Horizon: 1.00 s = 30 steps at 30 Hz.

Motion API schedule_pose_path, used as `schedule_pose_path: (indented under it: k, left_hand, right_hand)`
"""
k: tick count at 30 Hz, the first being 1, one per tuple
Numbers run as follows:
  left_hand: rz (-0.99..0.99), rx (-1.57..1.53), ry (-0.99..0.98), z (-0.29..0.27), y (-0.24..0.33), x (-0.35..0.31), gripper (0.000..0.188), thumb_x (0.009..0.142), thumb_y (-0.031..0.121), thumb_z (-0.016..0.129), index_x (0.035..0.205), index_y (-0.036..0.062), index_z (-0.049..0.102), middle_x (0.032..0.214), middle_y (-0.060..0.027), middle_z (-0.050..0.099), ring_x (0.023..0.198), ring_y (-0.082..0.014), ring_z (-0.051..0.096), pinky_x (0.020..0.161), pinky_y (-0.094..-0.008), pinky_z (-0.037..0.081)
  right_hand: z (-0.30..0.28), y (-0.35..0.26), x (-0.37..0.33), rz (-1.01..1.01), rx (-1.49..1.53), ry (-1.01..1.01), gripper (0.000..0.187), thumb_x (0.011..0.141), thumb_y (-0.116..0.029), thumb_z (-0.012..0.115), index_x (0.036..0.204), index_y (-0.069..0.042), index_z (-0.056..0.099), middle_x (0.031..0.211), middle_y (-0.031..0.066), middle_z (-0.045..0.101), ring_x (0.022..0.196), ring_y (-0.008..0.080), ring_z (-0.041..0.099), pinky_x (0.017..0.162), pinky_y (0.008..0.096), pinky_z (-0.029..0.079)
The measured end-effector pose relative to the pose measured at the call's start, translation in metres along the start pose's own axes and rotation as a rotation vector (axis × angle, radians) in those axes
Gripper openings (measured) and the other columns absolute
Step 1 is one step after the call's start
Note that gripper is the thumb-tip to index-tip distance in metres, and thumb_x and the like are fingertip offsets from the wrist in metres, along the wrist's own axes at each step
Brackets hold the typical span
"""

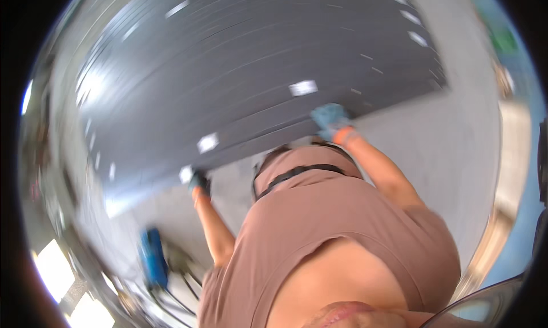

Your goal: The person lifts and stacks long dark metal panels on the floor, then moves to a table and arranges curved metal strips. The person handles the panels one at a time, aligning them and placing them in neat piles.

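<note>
In the head view, a broad, flat, dark-grey panel (pixel 240 82) with white rectangular patches (pixel 303 88) lay before the person. The blue-gloved, orange-cuffed right hand (pixel 331 119) overlapped its near edge; the dark-gloved left hand (pixel 201 183) was at that edge, farther left. Blur hid both hands' fingers: wide or closed, one could not tell. The step seemed to be edge handling, calling next for sure, even contact.

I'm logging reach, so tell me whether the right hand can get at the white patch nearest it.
Probably yes: the right hand is at the edge of the dark panel, the white patch lies close, ahead and leftward, and nothing visible blocks the way.
</note>
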<state>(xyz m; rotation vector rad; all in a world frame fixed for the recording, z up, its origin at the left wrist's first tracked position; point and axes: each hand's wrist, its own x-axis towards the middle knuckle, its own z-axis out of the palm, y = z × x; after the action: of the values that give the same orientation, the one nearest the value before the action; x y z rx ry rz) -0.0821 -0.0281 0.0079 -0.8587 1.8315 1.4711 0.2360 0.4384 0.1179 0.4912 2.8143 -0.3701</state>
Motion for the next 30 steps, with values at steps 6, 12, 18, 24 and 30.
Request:
schedule_pose_path:
  k: [6, 12, 18, 24, 30]
  left_hand:
    - [0.134, 0.380, 0.247, 0.019, 0.023, -0.025, 0.051, 0.091, 0.059, 0.063, 0.082, 0.0083, 0.064, 0.069, -0.0075, 0.061, 0.057, -0.0211, 0.059, 0.054, -0.0369, 0.053]
    - [0.093, 0.268, 0.265, 0.034, 0.024, -0.046, 0.058, 0.086, 0.057, 0.075, 0.086, -0.0008, 0.073, 0.076, -0.0105, 0.070, 0.064, -0.0216, 0.068, 0.056, -0.0353, 0.058]
    - [0.070, 0.011, 0.331, 0.049, 0.020, -0.051, 0.057, 0.085, 0.053, 0.079, 0.080, -0.0032, 0.072, 0.073, -0.0137, 0.070, 0.056, -0.0262, 0.068, 0.052, -0.0373, 0.056]
    - [-0.005, -0.281, 0.260, 0.052, 0.021, -0.053, 0.053, 0.086, 0.048, 0.082, 0.093, -0.0028, 0.068, 0.082, -0.0138, 0.069, 0.061, -0.0270, 0.067, 0.055, -0.0381, 0.060]
    - [-0.069, -0.302, 0.140, 0.041, 0.022, -0.056, 0.056, 0.087, 0.051, 0.079, 0.094, -0.0035, 0.067, 0.085, -0.0153, 0.069, 0.066, -0.0272, 0.070, 0.057, -0.0361, 0.062]
  right_hand:
    - [0.026, 0.009, -0.010, -0.052, -0.012, 0.150, 0.068, 0.064, -0.031, 0.090, 0.123, -0.013, 0.061, 0.119, 0.0112, 0.064, 0.112, 0.0348, 0.060, 0.101, 0.0485, 0.047]
    - [0.021, 0.013, -0.011, -0.007, -0.071, 0.055, 0.066, 0.065, -0.034, 0.091, 0.118, -0.013, 0.059, 0.117, 0.0116, 0.063, 0.113, 0.0341, 0.060, 0.101, 0.0493, 0.046]
    - [0.025, 0.019, -0.012, 0.001, -0.105, 0.069, 0.069, 0.063, -0.035, 0.094, 0.119, -0.015, 0.058, 0.116, 0.0105, 0.062, 0.113, 0.0350, 0.060, 0.101, 0.0498, 0.046]
    - [0.030, 0.017, -0.011, 0.015, -0.124, 0.057, 0.073, 0.064, -0.034, 0.093, 0.124, -0.015, 0.057, 0.118, 0.0105, 0.061, 0.114, 0.0344, 0.059, 0.101, 0.0490, 0.046]
    - [0.028, -0.011, -0.002, -0.201, -0.120, 0.223, 0.087, 0.062, -0.028, 0.092, 0.138, -0.012, 0.053, 0.121, 0.0097, 0.057, 0.116, 0.0330, 0.056, 0.102, 0.0475, 0.046]
